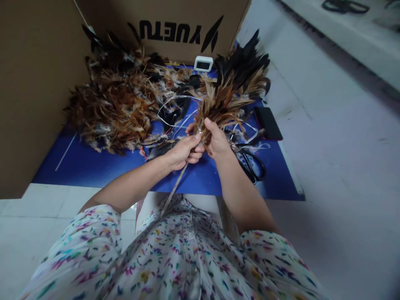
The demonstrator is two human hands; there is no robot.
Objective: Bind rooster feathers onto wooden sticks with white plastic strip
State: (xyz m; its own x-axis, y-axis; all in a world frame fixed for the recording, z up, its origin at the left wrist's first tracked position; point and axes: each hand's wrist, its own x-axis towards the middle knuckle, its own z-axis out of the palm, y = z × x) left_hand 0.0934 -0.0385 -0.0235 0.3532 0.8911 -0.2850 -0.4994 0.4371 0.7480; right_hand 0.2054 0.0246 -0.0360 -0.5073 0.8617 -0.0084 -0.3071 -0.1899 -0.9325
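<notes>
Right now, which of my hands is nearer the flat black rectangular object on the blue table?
Right. Your right hand is left of the black object; your left hand is farther left.

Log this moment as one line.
left hand: gripping feather bundle | right hand: gripping same bundle | stick: below left hand | table: feather pile, scissors, clock

A cardboard box printed with an upside-down "YUETU" stands behind a small white digital clock. A black, phone-shaped device lies at the right edge of the blue tabletop, above pale floor tiles.
</notes>
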